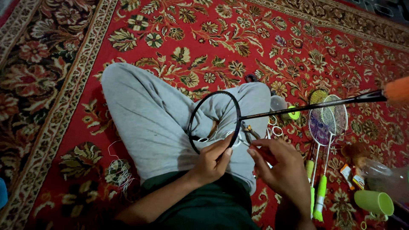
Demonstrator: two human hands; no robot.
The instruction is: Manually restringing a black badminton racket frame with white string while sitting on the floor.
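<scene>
Fingers of the left hand (pixel 211 161) curl closed around the lower rim of the black racket frame (pixel 214 121), thumb on top; the unstrung hoop stands over the grey-trousered lap, its shaft running off to an orange grip (pixel 397 90). Frame judged light, stiff, thin-walled: best held at the rim, not squeezed. Loose white string (pixel 218 135) just beyond the fingertips looks thin and springy. Right hand (pixel 281 168) is closed on small pliers (pixel 251 133), wrist bent inward, jaws pointing at the rim.
</scene>
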